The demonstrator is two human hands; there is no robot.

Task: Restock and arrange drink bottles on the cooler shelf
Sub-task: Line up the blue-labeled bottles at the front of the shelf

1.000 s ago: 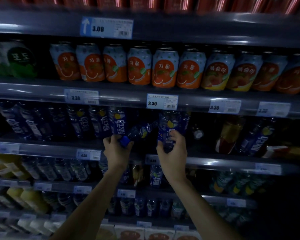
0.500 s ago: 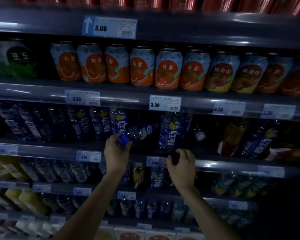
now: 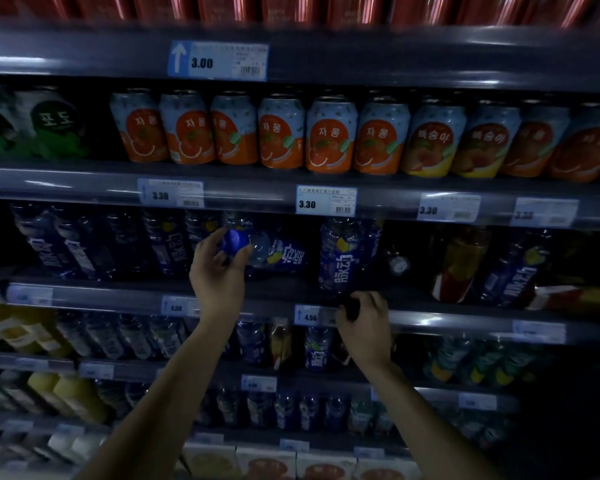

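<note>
We have the lying bottle (image 3: 284, 256) on its side on the middle cooler shelf (image 3: 430, 318). Its blue cap (image 3: 235, 241) points out toward us, and it lies in the gap between the row of standing bottles (image 3: 84, 247) on the left and one upright bottle (image 3: 343, 258) on the right. Our left hand (image 3: 219, 275) has its grip closed on the cap, thumb and fingertips pinching it. The bottle looks full, so we judge it fairly heavy for a cap hold alone. Its plastic wall should give a little under a squeeze, and the glossy label may be slippery. The ribbed cap is the stiff, sure place to pull or swing it from, but to stand it up we would rather take the shoulder or the body. Our right hand (image 3: 364, 327) sits low at the shelf's front rail, just beside the price tag (image 3: 307, 315), fingers curled over something dark. We cannot tell whether that grip holds anything. Fruit cans (image 3: 331, 136) line the shelf above.
</note>
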